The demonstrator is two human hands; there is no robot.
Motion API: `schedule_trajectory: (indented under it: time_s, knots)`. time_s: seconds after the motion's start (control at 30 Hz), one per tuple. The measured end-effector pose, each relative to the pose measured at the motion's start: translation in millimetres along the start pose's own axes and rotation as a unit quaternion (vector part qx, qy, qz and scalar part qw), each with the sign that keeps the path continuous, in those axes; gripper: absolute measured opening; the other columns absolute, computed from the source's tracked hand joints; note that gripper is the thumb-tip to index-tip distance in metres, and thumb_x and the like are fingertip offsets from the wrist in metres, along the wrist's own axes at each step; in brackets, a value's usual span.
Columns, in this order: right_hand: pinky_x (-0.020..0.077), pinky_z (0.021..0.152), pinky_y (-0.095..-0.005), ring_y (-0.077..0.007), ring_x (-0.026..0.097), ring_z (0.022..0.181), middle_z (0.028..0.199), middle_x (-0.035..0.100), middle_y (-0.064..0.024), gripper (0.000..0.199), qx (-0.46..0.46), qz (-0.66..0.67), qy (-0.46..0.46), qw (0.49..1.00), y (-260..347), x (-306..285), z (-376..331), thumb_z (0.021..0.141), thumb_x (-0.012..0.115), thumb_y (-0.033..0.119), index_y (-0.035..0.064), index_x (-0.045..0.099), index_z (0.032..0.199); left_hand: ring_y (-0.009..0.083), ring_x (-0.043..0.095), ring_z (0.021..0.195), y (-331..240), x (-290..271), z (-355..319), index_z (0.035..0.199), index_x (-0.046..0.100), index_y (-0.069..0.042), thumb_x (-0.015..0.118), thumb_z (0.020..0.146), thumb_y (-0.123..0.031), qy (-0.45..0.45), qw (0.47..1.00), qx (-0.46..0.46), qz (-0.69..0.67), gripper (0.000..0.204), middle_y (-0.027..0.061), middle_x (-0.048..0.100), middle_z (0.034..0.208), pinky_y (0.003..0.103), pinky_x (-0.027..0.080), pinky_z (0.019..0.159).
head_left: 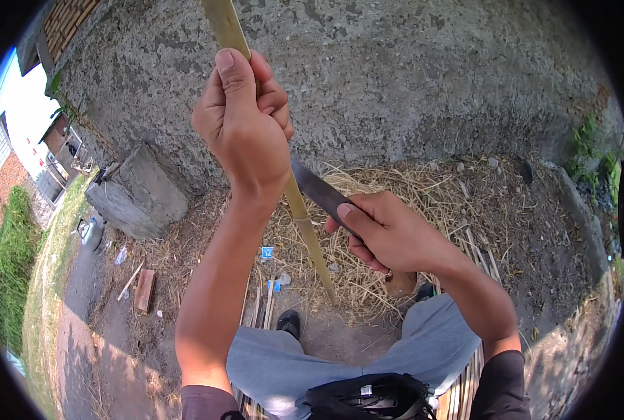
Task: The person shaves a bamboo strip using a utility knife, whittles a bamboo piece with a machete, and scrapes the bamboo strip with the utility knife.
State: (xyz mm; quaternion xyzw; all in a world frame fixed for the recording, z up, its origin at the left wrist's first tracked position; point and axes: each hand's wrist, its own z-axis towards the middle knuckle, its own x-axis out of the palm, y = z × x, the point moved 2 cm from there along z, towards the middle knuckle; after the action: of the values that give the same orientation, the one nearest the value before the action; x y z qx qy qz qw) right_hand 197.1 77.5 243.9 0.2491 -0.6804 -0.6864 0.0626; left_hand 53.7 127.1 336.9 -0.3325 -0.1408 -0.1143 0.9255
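I'm outdoors, on bare dirt ground (126,350), mostly in shade w/ sunlit patches at l. & lower r.; a rough grey wall (382,84) w/ pitted, flaking plaster fills the view ahead, & green grass (18,273) runs along far l. Count: 1 bamboo strip (314,252), 1 knife (319,190), 2 blue packets, 1 brick (144,290), 1 big stone block (138,190) near the wall, 2 dark shoes (l. one (289,322) clearer, r. one mostly hidden). Strip = long, narrow, yellow-green, smooth, w/ a node ridge abt midway; it slants from top of view, thru my l. hand (245,126), down to the straw-like shavings (357,280) betw. my feet; can't tell if its low end touches. L. fingers curl tight round it, thumb pressed flat along the face. R. hand (385,231) is closed on the knife, thumb laid on the dark, flat metal; blade's far end is at the strip just below my l. wrist, contact unclear. A rounded brown piece (401,283) shows right under my r. hand; can't tell if it's the handle. Shavings = dry, thin, curly, tangled; brick reddish, squared; block grey, coarse, chipped. Trousers (270,360) = soft grey-blue cloth, w/ a black bag (368,397) at my waist.
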Motion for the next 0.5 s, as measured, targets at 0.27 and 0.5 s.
schedule_trajectory:
  time_s: [0.27,0.5]
  knots:
    - [0.0495,0.069,-0.0427,-0.0324,0.065,0.067,0.068,0.061,-0.0180,0.034,-0.043,-0.165,-0.051,0.984,13.0,8.1,5.3,0.100,0.040,0.022,-0.0033,0.062,0.095,0.0037,0.023,0.043,4.4,4.0,-1.3,0.086,0.052,-0.006,0.048,0.101,-0.040,-0.013,0.999,0.037,0.015,0.037,-0.0037,0.032,0.057,0.022,0.016,0.038]
    - [0.0453,0.058,-0.0360,-0.0193,0.055,0.055,0.065,0.059,-0.0114,0.030,-0.009,-0.171,-0.046,0.984,-58.3,29.8,4.7,0.101,0.041,0.019,-0.0025,0.061,0.098,0.0031,0.032,0.042,7.9,-1.6,1.6,0.080,0.055,-0.003,0.047,0.102,-0.036,-0.043,0.996,0.055,0.048,0.040,-0.0009,0.043,0.055,0.021,0.022,0.037]
